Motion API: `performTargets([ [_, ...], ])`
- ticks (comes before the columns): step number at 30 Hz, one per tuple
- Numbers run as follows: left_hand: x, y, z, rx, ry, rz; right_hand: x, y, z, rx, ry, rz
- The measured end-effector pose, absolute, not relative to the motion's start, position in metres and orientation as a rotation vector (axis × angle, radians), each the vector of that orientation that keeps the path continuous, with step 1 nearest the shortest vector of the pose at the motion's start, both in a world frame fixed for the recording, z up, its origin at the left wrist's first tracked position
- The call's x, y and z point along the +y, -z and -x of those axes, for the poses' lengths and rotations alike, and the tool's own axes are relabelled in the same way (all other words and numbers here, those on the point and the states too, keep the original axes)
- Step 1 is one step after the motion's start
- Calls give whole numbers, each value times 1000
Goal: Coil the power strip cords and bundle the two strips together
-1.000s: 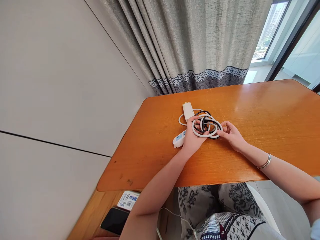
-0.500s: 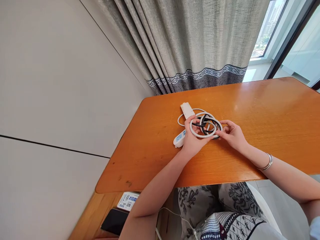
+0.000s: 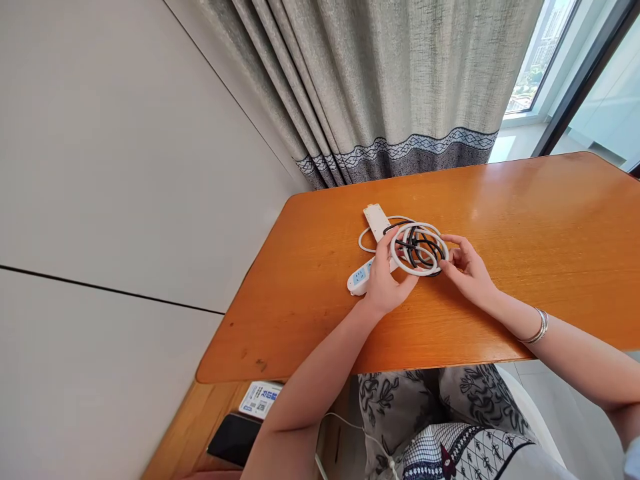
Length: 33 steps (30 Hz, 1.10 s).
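Observation:
A loose coil of white and black cables [image 3: 419, 272] is held a little over the table between my two hands. My left hand [image 3: 386, 280] cups its left side, with fingers partly hidden behind the loops and the thumb along the bottom. At the right edge, my right hand [image 3: 467, 272] pinches the loops between thumb and fingers. A white power strip with blue sockets [image 3: 359, 276] lies by my left hand and passes partly behind it. Beyond that hand, another white strip [image 3: 376, 219] rests with its plain side up, and a thin white cord curves around it.
The wooden table [image 3: 525, 253] stretches far to the right. A grey curtain [image 3: 400, 80] hangs behind it, and a pale wall panel [image 3: 125, 200] borders the left. Below the table's left front lie a black phone [image 3: 234, 439] and a white printed box [image 3: 259, 399].
The coil has turned and shifted slightly right, its loops now more gathered. My left thumb has drawn back a little from the lower loops. The power strips stay put.

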<state>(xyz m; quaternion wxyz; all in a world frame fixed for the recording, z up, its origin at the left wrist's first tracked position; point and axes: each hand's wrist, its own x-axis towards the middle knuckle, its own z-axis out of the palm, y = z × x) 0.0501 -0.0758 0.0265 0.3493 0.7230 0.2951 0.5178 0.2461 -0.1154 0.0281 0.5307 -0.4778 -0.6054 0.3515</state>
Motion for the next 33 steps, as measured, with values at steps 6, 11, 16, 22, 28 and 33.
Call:
performTargets([
  [6, -78, -31, -54, 795, -1311, -1739, -120, -20, -244, -1803, -398, 1128],
  [11, -86, -33, -56, 789, -1324, -1742, -118, -12, -242, -1967, -101, 1178],
  [16, -90, -35, -54, 614, -1254, -2023, -116, -21, -244, -2009, 21, 1023],
  [22, -72, -17, -56, 703, -1269, -2020, -113, -30, -254, -1708, -219, 1067],
  [28, -60, -15, -55, 923, -1082, -2159, -110, -33, -257, -1356, -610, 1062],
  [33, -56, -22, -52, 1025, -1063, -2329, -101, -45, -264, -1147, -688, 1072],
])
